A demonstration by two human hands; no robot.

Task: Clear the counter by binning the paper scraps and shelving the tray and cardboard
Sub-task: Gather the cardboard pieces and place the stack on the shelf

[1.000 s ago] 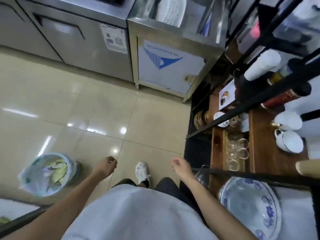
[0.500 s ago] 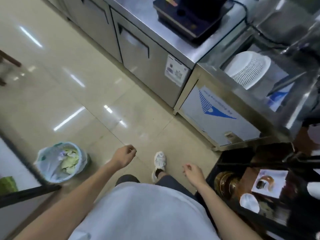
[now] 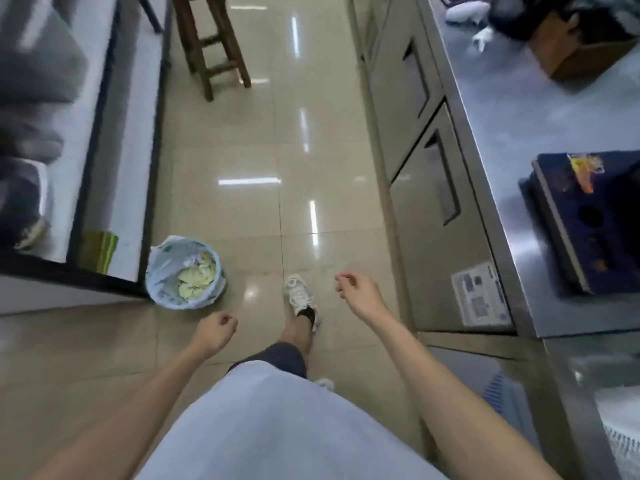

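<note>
Glossy beige tile aisle: the brown cardboard box sits far along the steel counter, the liner-wrapped round bin by your left foot. Both hands — left, right — hang loosely curled, empty. Turning fast, you could kick the bin over.

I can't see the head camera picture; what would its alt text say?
Looking down, a walking person's left hand and right hand hang loosely curled, holding nothing, above a tiled floor. A lined bin with pale scraps stands to the left; a steel counter with a dark blue box runs along the right.
</note>
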